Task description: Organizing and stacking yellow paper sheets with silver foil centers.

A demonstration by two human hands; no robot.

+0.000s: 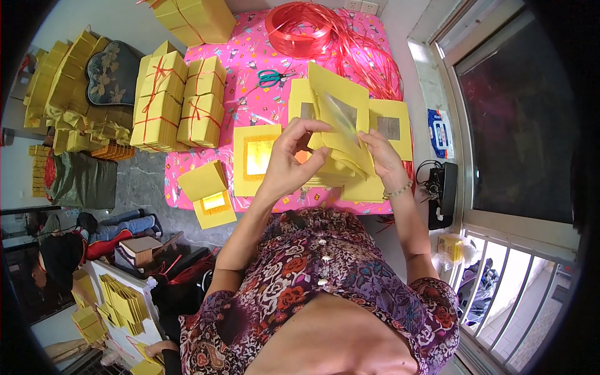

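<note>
Shows, from above, a pink-patterned table [250, 106], the broadest element of the view. Along its left side, two columns of yellow bundles [156, 106], bound crosswise in red; toward the far edge, another large bundle [187, 25], likewise bound. At the far right, a red coil [294, 49], with loose red strands [375, 62] trailing down the table's right side. Nearer the body, a stack of yellow pieces [328, 179], partly hidden beneath the hands. Above this stack, tilted upward between both hands, a windowed yellow piece [337, 81], with clear film [340, 112] standing away from its face. Just right of the stack, a second windowed piece [394, 152], lying flat; to the left, a flat yellow piece [240, 181] with a bright, orange-bordered opening, and at the table's near-left corner, a folded yellow piece [201, 179]. Left hand [292, 159]: partly open, thumb and forefinger curved apart beside the left edge of the raised piece; fingertip contact impossible to tell. Right hand [384, 156]: closed in a pinch on the right edge of that piece. Beyond the stack, teal-handled scissors [269, 78]. Around the right wrist, a beaded bracelet [399, 190].
</note>
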